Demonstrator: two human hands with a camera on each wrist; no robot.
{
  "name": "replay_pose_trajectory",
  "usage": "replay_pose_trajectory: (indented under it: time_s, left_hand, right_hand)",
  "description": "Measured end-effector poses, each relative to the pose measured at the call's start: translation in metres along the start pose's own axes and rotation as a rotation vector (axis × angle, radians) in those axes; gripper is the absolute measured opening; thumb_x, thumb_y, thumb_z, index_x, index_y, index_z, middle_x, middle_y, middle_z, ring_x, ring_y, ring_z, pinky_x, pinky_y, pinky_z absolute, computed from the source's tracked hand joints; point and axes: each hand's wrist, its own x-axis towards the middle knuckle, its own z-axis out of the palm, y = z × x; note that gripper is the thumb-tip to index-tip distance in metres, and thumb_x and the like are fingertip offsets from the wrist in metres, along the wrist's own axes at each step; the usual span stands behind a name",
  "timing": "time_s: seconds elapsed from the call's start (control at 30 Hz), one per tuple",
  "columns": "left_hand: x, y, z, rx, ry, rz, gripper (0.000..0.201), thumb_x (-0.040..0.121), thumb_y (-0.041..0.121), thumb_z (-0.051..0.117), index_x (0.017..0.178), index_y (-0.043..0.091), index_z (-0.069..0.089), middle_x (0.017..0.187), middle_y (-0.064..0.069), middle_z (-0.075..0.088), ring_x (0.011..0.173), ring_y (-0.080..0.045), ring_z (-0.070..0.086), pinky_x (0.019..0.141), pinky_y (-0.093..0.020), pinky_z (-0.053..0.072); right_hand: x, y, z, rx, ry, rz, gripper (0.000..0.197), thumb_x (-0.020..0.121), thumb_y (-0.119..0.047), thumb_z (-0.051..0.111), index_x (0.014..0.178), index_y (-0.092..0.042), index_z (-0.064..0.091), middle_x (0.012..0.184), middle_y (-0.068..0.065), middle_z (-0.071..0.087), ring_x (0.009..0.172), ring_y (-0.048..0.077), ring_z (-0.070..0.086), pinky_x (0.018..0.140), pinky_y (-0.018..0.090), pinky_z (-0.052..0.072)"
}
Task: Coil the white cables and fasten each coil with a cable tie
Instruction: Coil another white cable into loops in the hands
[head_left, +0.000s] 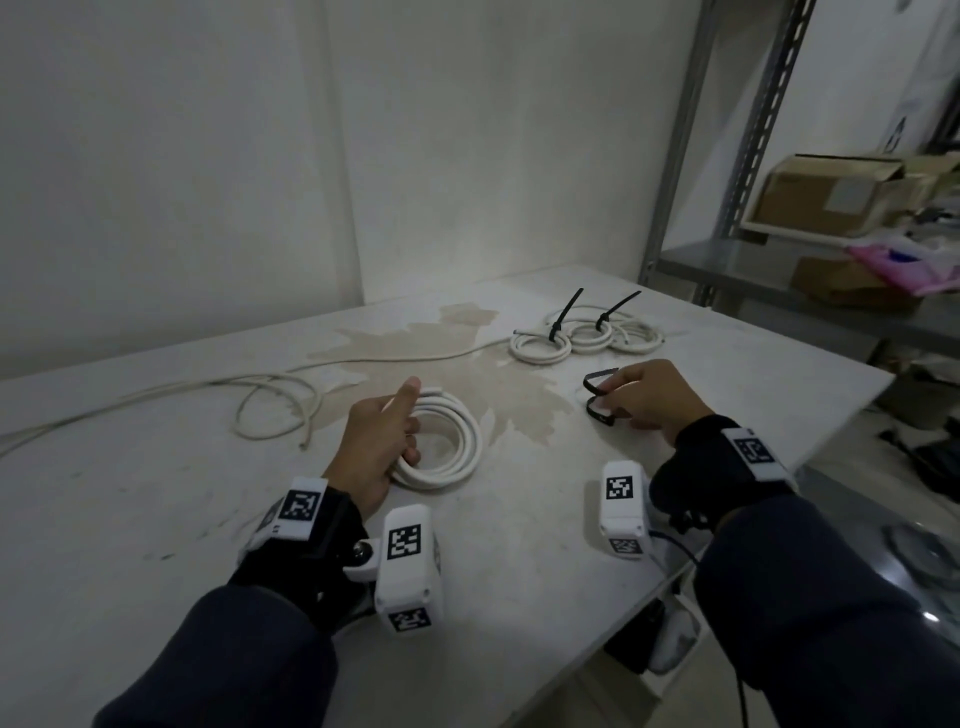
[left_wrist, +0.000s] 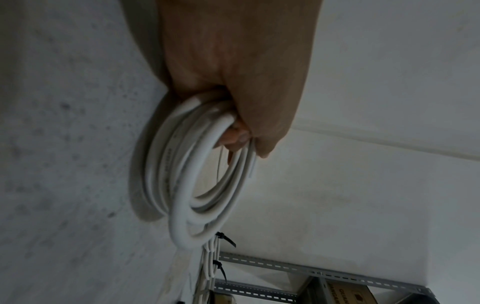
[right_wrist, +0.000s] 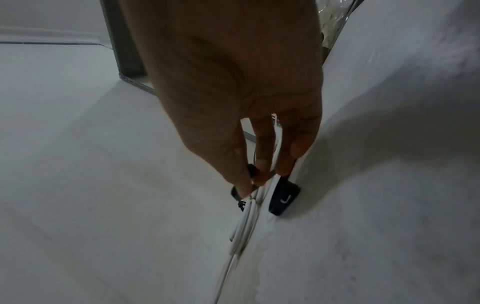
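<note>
My left hand (head_left: 410, 421) grips a coil of white cable (head_left: 452, 441) at its left side, thumb on top, the coil resting on the white table (head_left: 519, 545). In the left wrist view the fingers (left_wrist: 239, 137) curl round the coil (left_wrist: 182, 185). My right hand (head_left: 605, 395) reaches down to a curled black cable tie (head_left: 595, 382) on the table to the right of the coil. In the right wrist view thumb and forefinger (right_wrist: 253, 182) pinch the black cable tie (right_wrist: 250, 169). A second black piece (right_wrist: 284, 197) lies under the other fingers.
Three white coils (head_left: 587, 335) fastened with black ties lie at the back of the table. A loose white cable (head_left: 275, 405) loops at the left and runs off the left edge. A metal shelf rack (head_left: 769, 156) with cardboard boxes stands at the right, past the table's right edge.
</note>
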Motion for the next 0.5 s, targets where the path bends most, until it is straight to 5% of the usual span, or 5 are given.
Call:
replay_pose_trajectory:
  time_s: [0.2, 0.33, 0.5]
  left_hand:
    - [0.001, -0.001, 0.000, -0.013, -0.002, -0.023, 0.031, 0.096, 0.028, 0.055, 0.070, 0.014, 0.059, 0.042, 0.007, 0.037, 0.032, -0.009, 0.028, 0.036, -0.015, 0.027]
    - [0.004, -0.001, -0.005, -0.039, -0.001, -0.057, 0.028, 0.095, 0.029, 0.056, 0.075, 0.010, 0.060, 0.045, 0.005, 0.036, 0.032, -0.009, 0.028, 0.034, -0.015, 0.027]
    - [0.001, 0.007, -0.030, -0.145, 0.021, -0.108, 0.024, 0.096, 0.027, 0.055, 0.078, 0.012, 0.053, 0.040, 0.008, 0.034, 0.032, -0.006, 0.026, 0.033, -0.013, 0.024]
  right_hand:
    - [-0.012, -0.013, 0.003, 0.351, 0.082, -0.169, 0.011, 0.074, -0.005, 0.079, 0.081, -0.006, 0.071, 0.074, 0.000, 0.065, 0.073, 0.012, 0.058, 0.062, 0.022, 0.041]
    - [-0.028, -0.039, 0.017, 0.540, -0.041, -0.209, 0.009, 0.075, -0.003, 0.077, 0.074, -0.007, 0.070, 0.070, -0.005, 0.067, 0.062, 0.002, 0.057, 0.054, 0.014, 0.041]
    - [-0.048, -0.076, 0.058, 0.788, -0.297, -0.124, 0.022, 0.077, 0.013, 0.068, 0.076, -0.009, 0.063, 0.077, 0.003, 0.072, 0.058, 0.005, 0.060, 0.051, 0.015, 0.041]
